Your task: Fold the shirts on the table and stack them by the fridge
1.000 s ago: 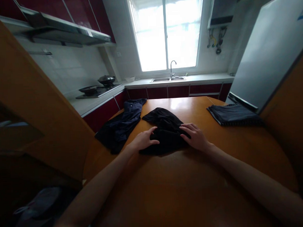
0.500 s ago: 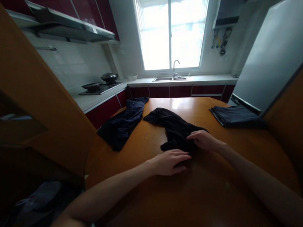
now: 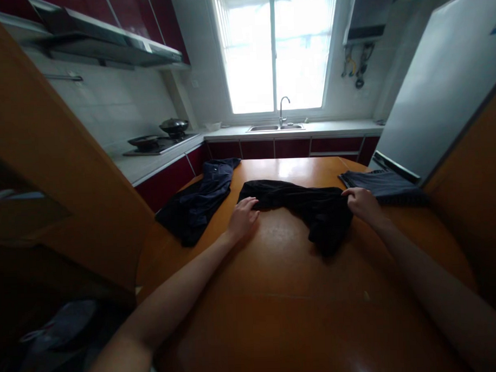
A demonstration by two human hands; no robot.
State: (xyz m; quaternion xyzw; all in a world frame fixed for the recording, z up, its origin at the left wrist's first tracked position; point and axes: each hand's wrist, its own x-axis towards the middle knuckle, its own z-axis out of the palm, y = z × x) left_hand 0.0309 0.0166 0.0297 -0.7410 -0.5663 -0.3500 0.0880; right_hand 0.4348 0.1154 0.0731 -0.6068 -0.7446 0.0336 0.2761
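Note:
A black garment (image 3: 301,201) lies crumpled across the wooden table (image 3: 277,326); its exact kind is unclear. The right end is pinched in the fingers of my right hand (image 3: 362,205), and dark cloth hangs in a bunch toward me from there. My left hand (image 3: 243,218) is at the garment's left end, fingers stretched out and touching its near edge. Left of that hand rests a dark navy and black garment (image 3: 203,201), loosely laid out. Beyond my right hand lies a folded grey-blue cloth (image 3: 388,185).
A hob with a lidded pan (image 3: 174,126) and a flat pan (image 3: 144,142) stands on the left counter. The sink (image 3: 275,127) sits below the window at the back. A fridge (image 3: 440,87) rises at the right, and a wooden panel (image 3: 77,175) borders the table's left side.
My right hand has moved right and away from me, drawing the black garment out sideways. My left hand has moved left and forward to the garment's left end.

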